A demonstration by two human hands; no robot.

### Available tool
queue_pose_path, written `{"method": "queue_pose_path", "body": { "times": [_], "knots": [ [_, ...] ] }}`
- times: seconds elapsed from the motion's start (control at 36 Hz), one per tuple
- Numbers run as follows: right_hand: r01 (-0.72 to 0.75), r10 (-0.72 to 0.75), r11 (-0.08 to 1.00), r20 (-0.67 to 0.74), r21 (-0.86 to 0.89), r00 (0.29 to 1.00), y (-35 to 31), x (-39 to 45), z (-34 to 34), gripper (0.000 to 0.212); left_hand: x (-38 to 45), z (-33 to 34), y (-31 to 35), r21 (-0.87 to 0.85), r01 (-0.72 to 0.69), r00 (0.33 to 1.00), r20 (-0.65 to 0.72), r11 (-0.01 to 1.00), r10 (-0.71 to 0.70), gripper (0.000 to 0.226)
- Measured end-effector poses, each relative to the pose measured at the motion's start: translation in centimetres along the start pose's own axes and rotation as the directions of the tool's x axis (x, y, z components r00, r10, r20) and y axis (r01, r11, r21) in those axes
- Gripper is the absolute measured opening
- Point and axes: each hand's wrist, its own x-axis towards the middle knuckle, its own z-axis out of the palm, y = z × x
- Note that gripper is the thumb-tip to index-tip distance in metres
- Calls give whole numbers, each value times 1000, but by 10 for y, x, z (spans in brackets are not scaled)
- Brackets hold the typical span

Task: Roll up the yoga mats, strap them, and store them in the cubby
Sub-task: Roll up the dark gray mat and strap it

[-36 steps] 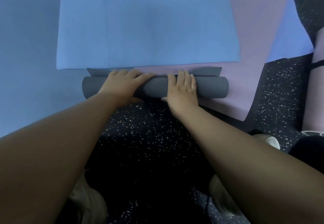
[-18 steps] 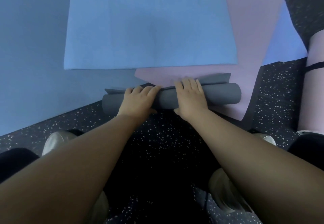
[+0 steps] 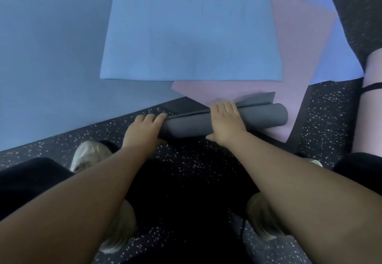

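The left hand (image 3: 144,129) lies flat with its fingers straight, pressing on the left end of the grey mat (image 3: 256,119). The right hand (image 3: 225,121) is also flat and open, palm down on top of the roll near its middle, fingers pointing to 12 o'clock. Neither hand is curled around anything.

The grey mat is rolled into a tube that lies sideways, from 9 o'clock to 3 o'clock. Its loose flap sticks out along the far side and lifts a little at the right end. The right end of the tube is round and free. The left end is hidden under the left hand.

The right part of the roll rests on a pink mat (image 3: 289,57) that lies flat. The rest of it sits on the dark speckled floor (image 3: 186,160). The pink mat's near edge ends just past the roll at 5 o'clock.

At 12 o'clock a light blue mat (image 3: 192,36) lies flat on top of the pink one, with its near edge well apart from the roll. A big blue mat (image 3: 51,57) fills the 10 o'clock side, and its edge runs slanted just beside the left hand.

At 3 o'clock a pale pink rolled mat (image 3: 370,108) with a black strap (image 3: 372,87) around it lies near the frame edge.

Bare floor shows between the arms toward 6 o'clock, with pale shoes (image 3: 86,156) there
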Motion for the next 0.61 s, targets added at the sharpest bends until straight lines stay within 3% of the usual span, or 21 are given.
{"method": "queue_pose_path", "body": {
  "times": [0.11,0.22,0.33,0.44,0.61],
  "knots": [
    [207,-210,977,-66,-55,975,-20,-10,-2,89,-7,2,24,-80,-92,994,-72,993,86,82],
    [159,-164,986,-149,-45,975,-8,-26,7,80,-15,10,38,-162,-166,974,-179,973,137,82],
    [72,-71,997,-178,-4,981,23,-42,11,77,-35,25,40,24,-344,884,-329,939,333,94],
    [35,-21,995,-149,96,989,50,-59,17,78,-60,50,35,103,-491,836,-223,865,501,96],
    [41,-4,987,-234,154,972,54,-81,42,77,-84,67,52,-64,-472,876,-151,879,459,59]
  ]
}}
